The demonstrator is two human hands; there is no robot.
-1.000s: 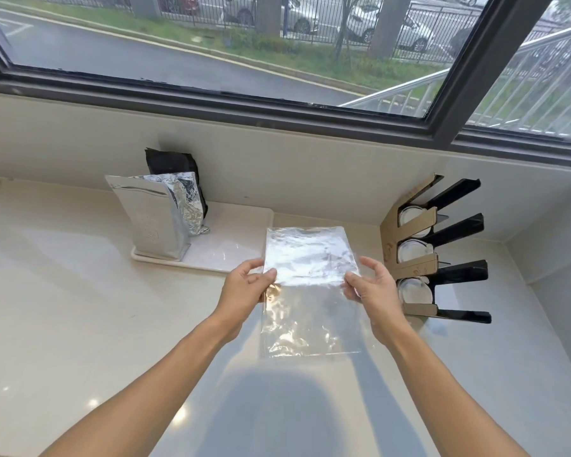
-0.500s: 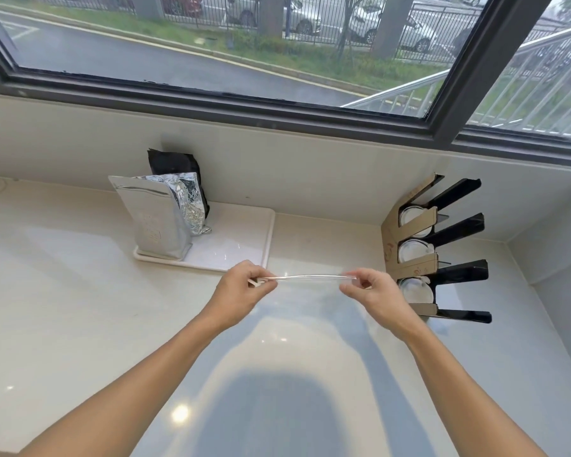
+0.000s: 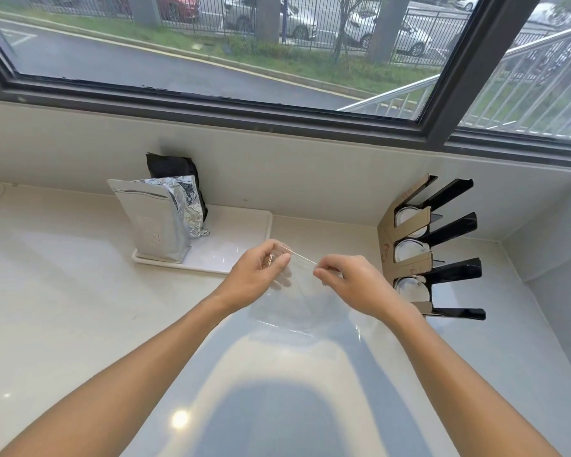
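A clear plastic bag (image 3: pixel 294 305) hangs over the pale counter (image 3: pixel 63 308) between my two hands. My left hand (image 3: pixel 257 275) pinches the bag's top edge at its left end, fingers curled. At the right end of that edge, my right hand (image 3: pixel 353 285) pinches it too. The top edge runs as a thin line between the two hands, and the see-through bag body droops below them toward me.
A white tray (image 3: pixel 238 252) behind the hands carries a silver foil pouch (image 3: pixel 155 222), a crumpled foil bag (image 3: pixel 188 206) and a black bag (image 3: pixel 172 166). A cardboard and black rack (image 3: pixel 426 252) with round lids stands at the right, by the wall corner.
The bag was held up flat facing me, then turned edge-on. Now my hands have drawn closer together, and the bag body hangs down below them.
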